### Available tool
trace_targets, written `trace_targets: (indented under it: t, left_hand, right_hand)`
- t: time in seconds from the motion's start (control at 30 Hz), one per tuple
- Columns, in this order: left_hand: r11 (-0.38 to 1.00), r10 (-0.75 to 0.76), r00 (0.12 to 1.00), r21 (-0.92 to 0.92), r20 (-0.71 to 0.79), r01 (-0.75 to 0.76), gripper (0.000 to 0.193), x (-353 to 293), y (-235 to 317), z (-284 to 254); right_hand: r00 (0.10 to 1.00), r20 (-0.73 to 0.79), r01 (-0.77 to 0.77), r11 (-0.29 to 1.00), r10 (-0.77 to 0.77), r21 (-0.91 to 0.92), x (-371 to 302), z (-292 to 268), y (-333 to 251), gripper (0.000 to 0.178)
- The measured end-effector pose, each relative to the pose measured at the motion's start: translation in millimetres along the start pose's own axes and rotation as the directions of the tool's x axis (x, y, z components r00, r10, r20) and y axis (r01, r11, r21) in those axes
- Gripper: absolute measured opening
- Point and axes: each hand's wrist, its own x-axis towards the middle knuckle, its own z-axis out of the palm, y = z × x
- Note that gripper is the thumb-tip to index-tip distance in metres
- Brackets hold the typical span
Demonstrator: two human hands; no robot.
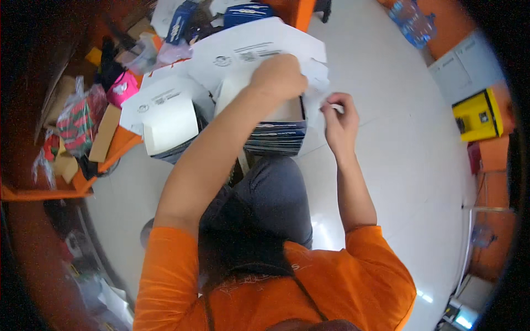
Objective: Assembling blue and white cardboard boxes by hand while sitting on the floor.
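Observation:
My left hand (pixel 280 78) is closed in a fist over an open cardboard box (pixel 288 112), white inside, at the base of its raised white lid (pixel 248 52). What its fingers hold, if anything, is hidden. Just right of the box, my right hand (pixel 341 124) is closed, thumb against fingertips, beside a white flap edge; blur hides what it pinches. Under the box lies a stack of flattened dark blue boxes (pixel 276 139). To the left stands a second open box (pixel 170 124), white inside, with its lid up (pixel 160 99).
An orange-edged table (pixel 126 142) at the left holds a pink item (pixel 122 88), a plastic-wrapped bundle (pixel 83 124) and brown cardboard. Dark blue packages (pixel 247 14) lie beyond the boxes. At the right are a yellow box (pixel 477 116) and clear plastic bottles (pixel 413 23).

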Motion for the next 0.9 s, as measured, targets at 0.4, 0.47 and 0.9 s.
trace_targets:
  t: [0.4,0.47,0.9]
  left_hand:
    - [0.970,-0.175,0.965,-0.133,0.196,0.203,0.037,-17.3,-27.7,-53.4]
    - [0.961,-0.189,0.971,-0.174,0.148,0.214,0.037,-17.5,-34.4,-58.5]
    - [0.943,-0.280,0.950,-0.146,0.136,0.299,0.038,-9.1,-40.4,-58.4]
  right_hand:
    - [0.939,0.250,-0.164,0.946,0.238,-0.281,20.3,40.6,6.1,0.046]
    - [0.943,0.257,-0.136,0.950,0.211,-0.281,20.0,47.5,5.7,0.047]
    - [0.947,0.318,0.110,0.894,0.038,-0.435,42.8,51.6,-19.3,0.039]
